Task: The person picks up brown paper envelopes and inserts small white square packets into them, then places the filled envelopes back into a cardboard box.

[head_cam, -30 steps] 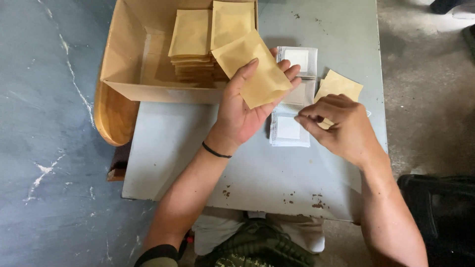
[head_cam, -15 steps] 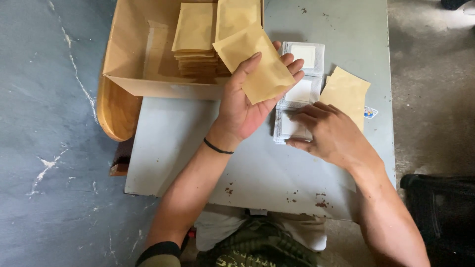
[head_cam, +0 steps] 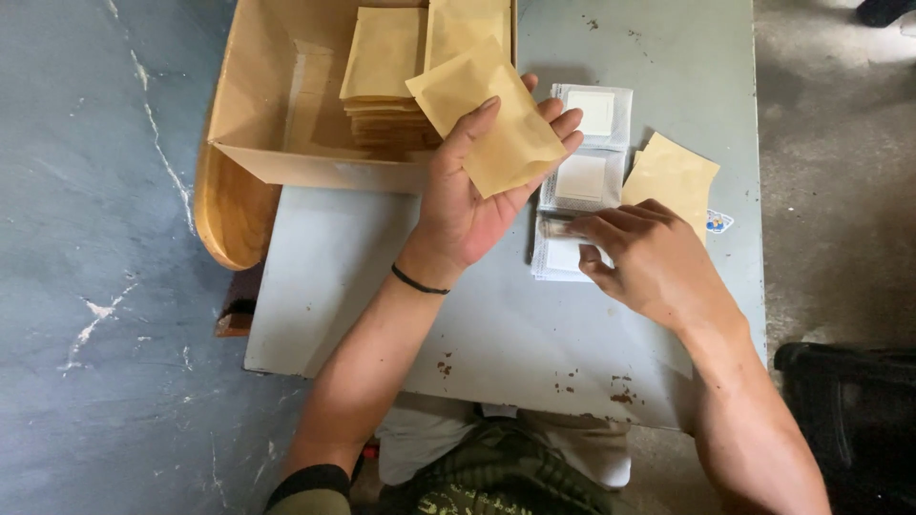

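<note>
Since the earlier frames our right hand has come down from the loose tan envelopes onto the row of white packets, and our left hand has kept its envelope raised.

Our left hand grasps one tan envelope flat across the open palm, thumb pressing on its near face, fingers spread behind it. It looks thin, limp and slightly creased, with one corner jutting past the fingertips over the cardboard box. Our right hand is partly curled, fingertips pressing the nearest white packet, just right of the held envelope; we cannot tell whether it has pinched one free.

We judge the risks small: the packets overlap, so two may lift together, and the light hold could let the envelope slide off the palm. The small pile of envelopes beyond our right knuckles could get nudged across the grey table.
</note>
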